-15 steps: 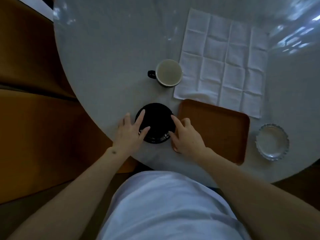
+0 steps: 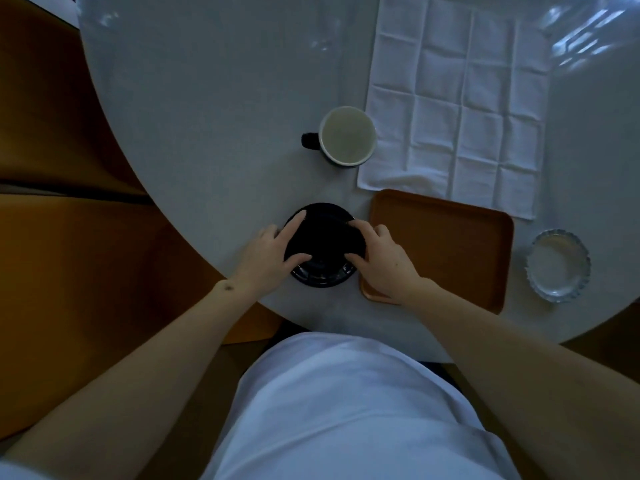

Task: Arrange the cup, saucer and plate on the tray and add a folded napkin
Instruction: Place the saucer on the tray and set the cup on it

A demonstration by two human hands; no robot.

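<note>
between my hands, black plate (image 2: 323, 242) near table (image 2: 207, 116) edge, just left of brown tray (image 2: 446, 244). my left hand (image 2: 268, 259) grips its left rim, forefinger and thumb curled onto it; my right hand (image 2: 384, 263) grips right rim likewise, over tray's corner. cup (image 2: 346, 136) beyond plate, touching unfolded white napkin (image 2: 457, 102). glass saucer (image 2: 557, 265) right of tray.
</note>
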